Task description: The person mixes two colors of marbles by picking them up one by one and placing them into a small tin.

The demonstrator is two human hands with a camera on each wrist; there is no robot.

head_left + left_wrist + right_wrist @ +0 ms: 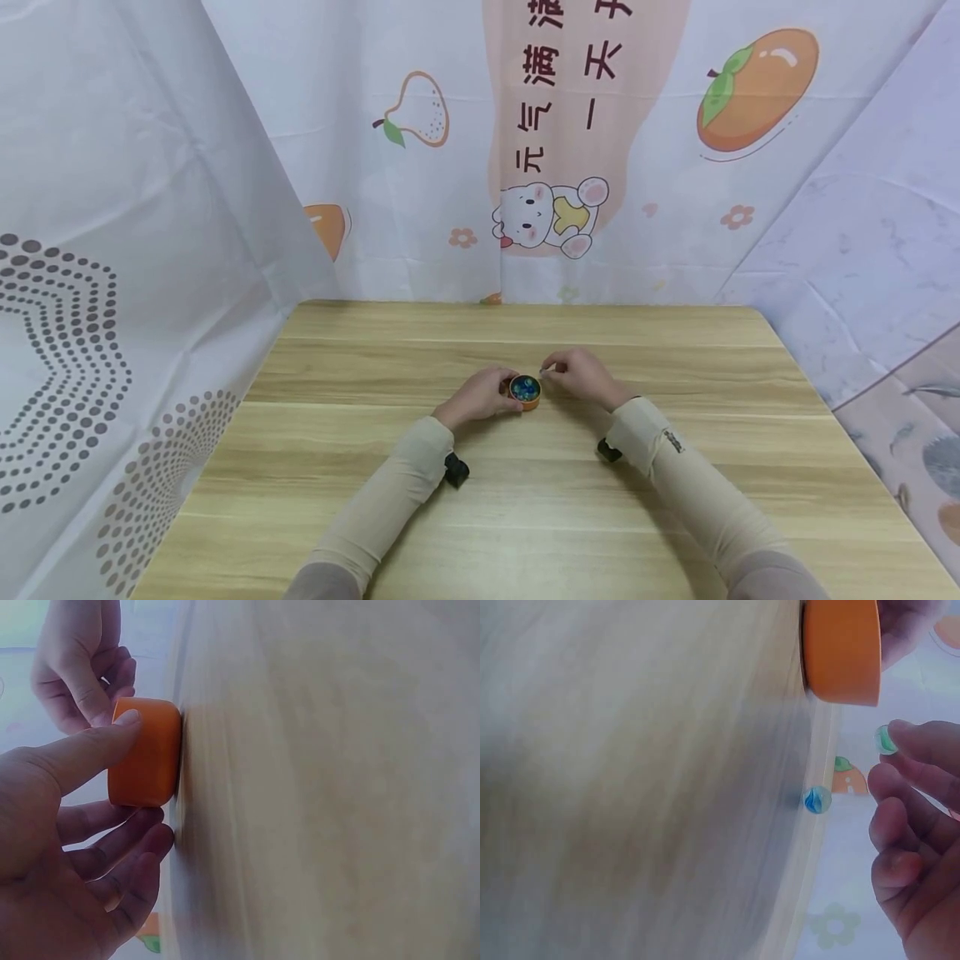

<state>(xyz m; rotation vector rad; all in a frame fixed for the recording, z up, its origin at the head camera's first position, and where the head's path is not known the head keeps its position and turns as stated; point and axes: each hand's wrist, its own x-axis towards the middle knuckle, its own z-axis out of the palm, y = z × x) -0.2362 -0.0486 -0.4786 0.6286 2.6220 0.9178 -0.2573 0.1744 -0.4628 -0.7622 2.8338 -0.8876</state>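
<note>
A small round orange bowl (530, 405) stands on the table with several blue and green glass marbles (524, 387) in it. My left hand (486, 393) grips its side, thumb on the near wall and fingers round the far one, as the left wrist view shows of the orange wall (154, 754). Just right of the rim, my right hand (583, 377) pinches a clear marble with a green swirl (886, 740) between thumb and fingertip, above table height. Below those fingers a clear marble with a blue swirl (817, 800) lies on the table, beside the bowl.
The wood-grain table (360, 367) ends at a back edge against a hanging printed curtain (435, 192). Another curtain (150, 217) hangs along the left side. Dark wrist-worn devices (456, 470) sit under both beige sleeves.
</note>
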